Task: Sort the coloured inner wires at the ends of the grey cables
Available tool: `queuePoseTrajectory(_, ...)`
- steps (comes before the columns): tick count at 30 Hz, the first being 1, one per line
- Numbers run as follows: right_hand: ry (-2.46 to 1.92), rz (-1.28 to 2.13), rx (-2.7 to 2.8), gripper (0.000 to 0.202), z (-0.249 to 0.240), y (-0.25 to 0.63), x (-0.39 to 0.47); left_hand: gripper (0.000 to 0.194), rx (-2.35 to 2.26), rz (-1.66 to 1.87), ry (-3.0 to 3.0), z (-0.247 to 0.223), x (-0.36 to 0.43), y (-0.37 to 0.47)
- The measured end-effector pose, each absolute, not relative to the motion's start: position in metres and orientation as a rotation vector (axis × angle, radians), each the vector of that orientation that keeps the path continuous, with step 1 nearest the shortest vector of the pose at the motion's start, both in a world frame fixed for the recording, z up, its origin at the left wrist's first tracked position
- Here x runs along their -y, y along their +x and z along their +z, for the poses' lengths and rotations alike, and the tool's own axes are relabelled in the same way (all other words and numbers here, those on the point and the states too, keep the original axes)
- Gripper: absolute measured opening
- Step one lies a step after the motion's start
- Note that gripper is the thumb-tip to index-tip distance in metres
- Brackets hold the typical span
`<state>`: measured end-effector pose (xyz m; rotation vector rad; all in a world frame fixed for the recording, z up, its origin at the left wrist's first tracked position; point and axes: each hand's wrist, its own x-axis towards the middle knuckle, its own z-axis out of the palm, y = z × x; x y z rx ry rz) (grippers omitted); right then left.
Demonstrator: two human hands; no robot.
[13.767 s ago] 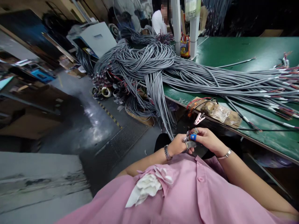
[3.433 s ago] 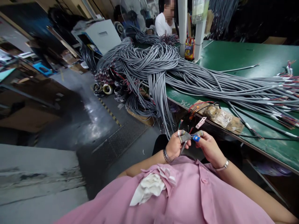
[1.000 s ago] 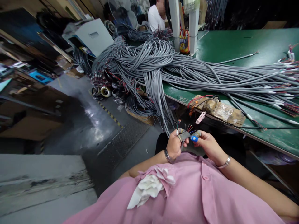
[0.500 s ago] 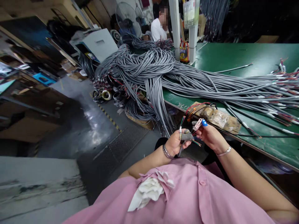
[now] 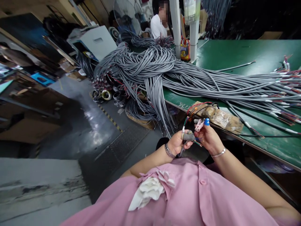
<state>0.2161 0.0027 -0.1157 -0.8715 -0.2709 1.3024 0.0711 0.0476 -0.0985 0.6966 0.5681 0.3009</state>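
Note:
My left hand (image 5: pixel 176 143) is closed on a grey cable (image 5: pixel 180 153), with a grey cover on its thumb. The cable's white-banded end (image 5: pixel 183 129) rises above the fingers, and thin coloured wires (image 5: pixel 198 143) fan out to the right. Close beside them, my right hand (image 5: pixel 210 138) pinches a small pink clip (image 5: pixel 199 125). A blue cover (image 5: pixel 206 121) sits on the right thumb tip. Whether the right fingers also touch a wire, I cannot tell.
Grey cables (image 5: pixel 145 62) lie heaped across the green table (image 5: pixel 230 53), some hanging over its edge. A taped brown block (image 5: pixel 221 117) with red and black leads lies at the near edge. A person in white (image 5: pixel 158 26) is at the back, near a fan (image 5: pixel 127 17).
My right hand has shifted slightly left, and the pink clip in it has turned a little. The left hand keeps its grip on the cable. Another person has come into view at far left.

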Motion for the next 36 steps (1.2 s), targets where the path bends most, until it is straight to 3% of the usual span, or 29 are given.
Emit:
queuePoseTrajectory(15, -0.934, 1.164, 0.362, 0.046, -0.114, 0.212, -0.003, 0.020, -0.568, 0.279, 0.690, -0.104, -0.049, 0.073)
queuePoseTrajectory(36, -0.942, 1.219, 0.313, 0.050, -0.106, 0.210, 0.000, 0.018, -0.545, 0.267, 0.671, -0.104, -0.054, 0.078)
